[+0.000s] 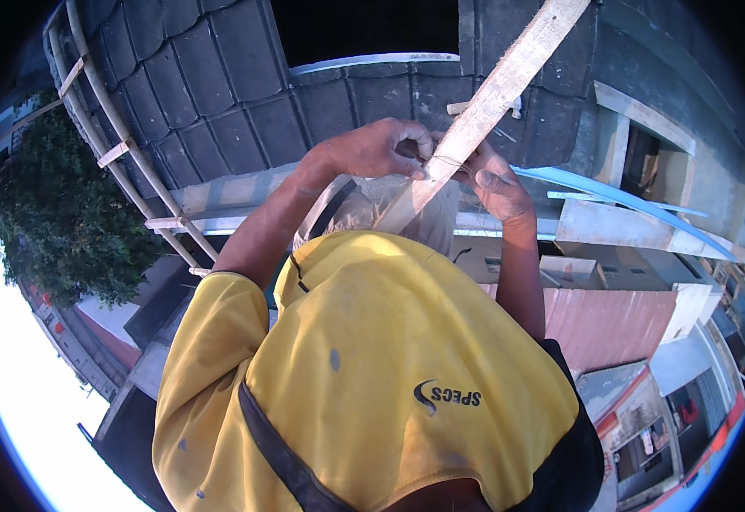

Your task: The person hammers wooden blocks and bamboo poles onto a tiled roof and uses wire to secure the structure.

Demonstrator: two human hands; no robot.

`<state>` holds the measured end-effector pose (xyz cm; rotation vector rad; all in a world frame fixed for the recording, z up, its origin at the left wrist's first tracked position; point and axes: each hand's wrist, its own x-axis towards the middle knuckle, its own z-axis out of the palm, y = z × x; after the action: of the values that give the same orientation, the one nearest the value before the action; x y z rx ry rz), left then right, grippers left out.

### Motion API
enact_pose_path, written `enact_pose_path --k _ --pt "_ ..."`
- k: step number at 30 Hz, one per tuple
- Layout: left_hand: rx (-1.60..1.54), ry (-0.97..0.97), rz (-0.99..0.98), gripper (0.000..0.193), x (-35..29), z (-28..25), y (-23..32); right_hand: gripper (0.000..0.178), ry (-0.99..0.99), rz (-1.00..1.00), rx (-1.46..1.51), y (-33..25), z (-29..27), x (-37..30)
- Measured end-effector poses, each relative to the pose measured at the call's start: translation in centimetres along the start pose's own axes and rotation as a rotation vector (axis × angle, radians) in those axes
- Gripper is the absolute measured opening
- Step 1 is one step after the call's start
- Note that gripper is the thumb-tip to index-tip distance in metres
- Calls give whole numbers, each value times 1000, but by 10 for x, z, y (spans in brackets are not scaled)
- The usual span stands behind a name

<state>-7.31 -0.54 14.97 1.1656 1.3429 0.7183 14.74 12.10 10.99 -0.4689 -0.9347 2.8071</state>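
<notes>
A long pale wooden plank [506, 85] slants from my lap up past the top of the view. A thin wire [447, 160] crosses it at the height of my hands. On the plank's left edge, my left hand [382, 147] is closed, its thumb and fingertips pinched at the wire. My right hand [498, 183] sits against the right edge with its fingers curled. Part of those fingers is hidden behind the plank, and the wire appears to run to them. What looks like a hammer [516, 108] lies on the roof tiles behind, its middle covered by the plank.
Dark roof tiles [210, 85] slope ahead around a black opening [368, 30]. A bamboo ladder [115, 154] leans at the left beside a tree [74, 222]. At the right, a light blue strip [637, 203] runs along the roof edge; lower roofs [615, 320] lie far below.
</notes>
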Motion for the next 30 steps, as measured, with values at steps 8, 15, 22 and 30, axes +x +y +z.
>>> enact_pose_path --k 8,15,22,30 --pt "53 -50 -48 19 -9 -9 11 50 166 -53 -318 6 13 4" --pt "216 -34 71 13 -15 -15 22 45 56 -124 -437 -7 18 7" --pt "201 367 219 14 -29 4 10 42 112 -177 -459 -2 25 12" --pt "-48 717 125 17 -44 40 -5 42 192 -371 -781 8 44 16"
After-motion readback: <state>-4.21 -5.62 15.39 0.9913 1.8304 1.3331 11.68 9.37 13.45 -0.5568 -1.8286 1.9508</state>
